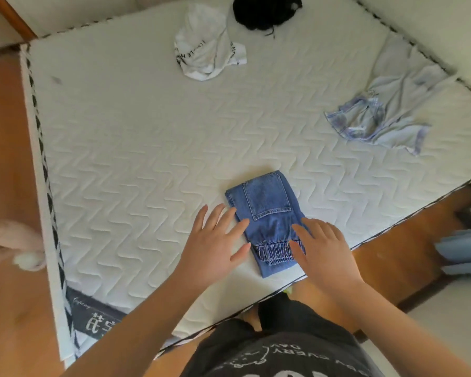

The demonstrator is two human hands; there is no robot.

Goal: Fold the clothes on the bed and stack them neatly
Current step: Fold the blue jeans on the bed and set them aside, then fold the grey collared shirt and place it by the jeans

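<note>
Folded jeans point(267, 221) lay on mattress point(136, 148), between flat left hand point(215, 240) and right hand point(321, 248), fingers spread, touching edges

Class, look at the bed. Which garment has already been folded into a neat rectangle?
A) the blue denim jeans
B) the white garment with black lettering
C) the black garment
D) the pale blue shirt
A: the blue denim jeans lie folded flat with a back pocket facing up, between the left hand and the right hand, while the other three garments lie crumpled on the mattress.
</note>
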